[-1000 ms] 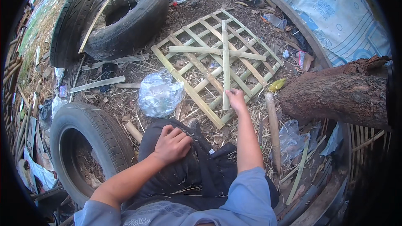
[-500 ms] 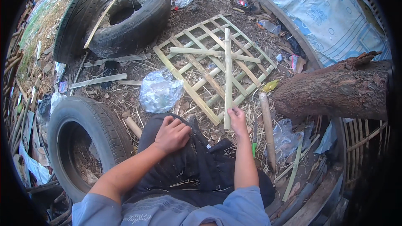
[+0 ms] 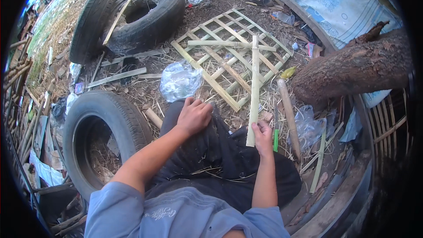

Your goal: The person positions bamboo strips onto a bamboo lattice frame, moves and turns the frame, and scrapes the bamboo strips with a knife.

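Observation:
My right hand grips the near end of a long pale bamboo strip, thumb on one side and fingers on the other. The strip points away from me, its far part over a woven bamboo lattice panel on the ground. Another bamboo strip lies crosswise on the panel, near the held strip's far end. My left hand rests on my left knee with curled fingers; whether anything is inside it is hidden. A knife with a green handle lies just right of my right hand.
Several old tires surround the left side, one close by my left arm. A clear plastic bag lies beyond my left knee. On the right are a round wooden stick, a thick tree trunk and a blue patterned sheet.
My right hand has drawn the bamboo strip nearer to me, its near end now over my lap. The whole view has shifted slightly. My left hand stays on the knee.

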A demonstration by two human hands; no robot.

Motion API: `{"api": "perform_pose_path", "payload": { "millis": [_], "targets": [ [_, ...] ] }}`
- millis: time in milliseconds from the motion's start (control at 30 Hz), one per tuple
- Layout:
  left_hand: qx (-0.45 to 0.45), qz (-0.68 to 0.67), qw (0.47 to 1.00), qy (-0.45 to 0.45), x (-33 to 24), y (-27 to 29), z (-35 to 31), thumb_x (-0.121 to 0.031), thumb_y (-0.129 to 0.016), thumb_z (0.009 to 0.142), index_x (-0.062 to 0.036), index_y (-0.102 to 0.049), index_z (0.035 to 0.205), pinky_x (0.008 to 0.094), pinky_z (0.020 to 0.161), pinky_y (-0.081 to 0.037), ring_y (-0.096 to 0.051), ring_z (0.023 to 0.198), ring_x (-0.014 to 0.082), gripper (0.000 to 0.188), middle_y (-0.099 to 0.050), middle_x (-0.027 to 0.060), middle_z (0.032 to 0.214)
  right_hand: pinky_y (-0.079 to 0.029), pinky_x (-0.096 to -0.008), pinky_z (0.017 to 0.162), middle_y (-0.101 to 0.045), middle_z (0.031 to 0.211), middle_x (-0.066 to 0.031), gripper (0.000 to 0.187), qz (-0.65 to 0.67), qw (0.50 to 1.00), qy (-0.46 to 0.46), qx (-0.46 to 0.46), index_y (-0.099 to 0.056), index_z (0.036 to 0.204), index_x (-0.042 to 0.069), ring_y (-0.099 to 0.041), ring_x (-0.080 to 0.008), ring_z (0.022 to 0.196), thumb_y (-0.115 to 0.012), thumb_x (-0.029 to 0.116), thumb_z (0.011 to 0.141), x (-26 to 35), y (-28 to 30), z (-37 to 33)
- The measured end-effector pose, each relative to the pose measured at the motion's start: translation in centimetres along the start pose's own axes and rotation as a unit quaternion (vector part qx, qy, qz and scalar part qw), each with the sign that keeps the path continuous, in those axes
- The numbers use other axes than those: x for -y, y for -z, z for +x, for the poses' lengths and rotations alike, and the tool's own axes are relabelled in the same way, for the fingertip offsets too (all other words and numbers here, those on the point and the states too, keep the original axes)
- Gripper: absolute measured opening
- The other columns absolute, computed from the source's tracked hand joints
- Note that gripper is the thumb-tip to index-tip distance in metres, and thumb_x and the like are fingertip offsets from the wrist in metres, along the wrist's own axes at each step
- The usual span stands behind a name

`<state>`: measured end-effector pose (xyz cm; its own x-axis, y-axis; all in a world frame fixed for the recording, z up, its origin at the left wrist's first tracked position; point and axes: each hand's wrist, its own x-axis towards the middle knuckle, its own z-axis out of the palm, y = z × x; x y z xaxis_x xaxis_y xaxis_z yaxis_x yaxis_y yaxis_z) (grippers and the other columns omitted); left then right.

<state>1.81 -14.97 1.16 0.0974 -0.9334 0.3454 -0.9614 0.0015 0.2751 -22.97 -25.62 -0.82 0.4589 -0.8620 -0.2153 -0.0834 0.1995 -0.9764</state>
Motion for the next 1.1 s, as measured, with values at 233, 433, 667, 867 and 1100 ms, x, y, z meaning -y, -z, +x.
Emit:
{"api": "perform_pose_path", "payload": {
  "millis": [233,433,667,867,1100],
  "targets": [
    [0.035,0.016,0.999,0.021,-0.2,-0.4,-0.1,-0.015,-0.062,0.073,-0.0131,-0.057,0.082,0.0401,0.088,-0.037,-0.057,0.084,0.0195,0.011,-0.061,0.0033,0.078,-0.046,-0.0224,0.063,-0.064,0.082,-0.0038,0.024,0.001,0.994,0.044,0.105,-0.061,0.106,-0.005,-0.057,-0.0064,0.071,-0.059,0.013,0.09,6.3,-6.1,-1.9],
    [0.006,-0.033,0.999,0.021,0.0,-0.5,-0.8,-0.023,-0.058,0.079,-0.012,-0.057,0.099,0.0423,0.09,-0.037,-0.053,0.101,0.0237,0.023,-0.062,0.0058,0.093,-0.05,-0.0318,0.073,-0.067,0.09,-0.0156,0.033,-0.057,0.928,0.177,0.323,-0.062,0.107,-0.005,-0.064,-0.0162,0.08,-0.062,0.019,0.085,13.9,-15.5,1.3],
    [0.025,0.017,1.0,0.006,0.3,-0.9,-0.6,-0.016,-0.062,0.075,-0.0127,-0.055,0.088,0.0413,0.085,-0.034,-0.055,0.086,0.0195,0.015,-0.062,0.002,0.081,-0.051,-0.0388,0.076,-0.067,0.084,-0.0204,0.025,-0.146,0.88,0.226,0.391,-0.07,0.093,0.001,-0.066,-0.0316,0.079,-0.066,0.021,0.078,14.7,-32.7,7.3],
    [0.016,-0.016,1.0,-0.003,-0.2,-0.9,-0.1,-0.014,-0.065,0.072,-0.0134,-0.057,0.088,0.0406,0.085,-0.034,-0.056,0.087,0.0179,0.017,-0.062,0.0012,0.082,-0.051,-0.0402,0.076,-0.067,0.086,-0.0193,0.022,-0.295,0.839,0.204,0.408,-0.071,0.09,0.002,-0.066,-0.0321,0.083,-0.068,0.019,0.076,10.7,-36.9,8.3],
    [-0.032,-0.084,0.995,0.043,1.2,-0.7,-1.0,-0.02,-0.063,0.073,-0.0129,-0.056,0.081,0.0384,0.081,-0.037,-0.054,0.08,0.0197,0.013,-0.059,0.0021,0.079,-0.042,-0.0404,0.098,-0.052,0.129,-0.022,0.069,-0.286,0.868,0.114,0.389,-0.044,0.133,0.003,-0.052,-0.0332,0.118,-0.063,0.046,0.083,7.5,-31.3,14.5]
  ]
}}
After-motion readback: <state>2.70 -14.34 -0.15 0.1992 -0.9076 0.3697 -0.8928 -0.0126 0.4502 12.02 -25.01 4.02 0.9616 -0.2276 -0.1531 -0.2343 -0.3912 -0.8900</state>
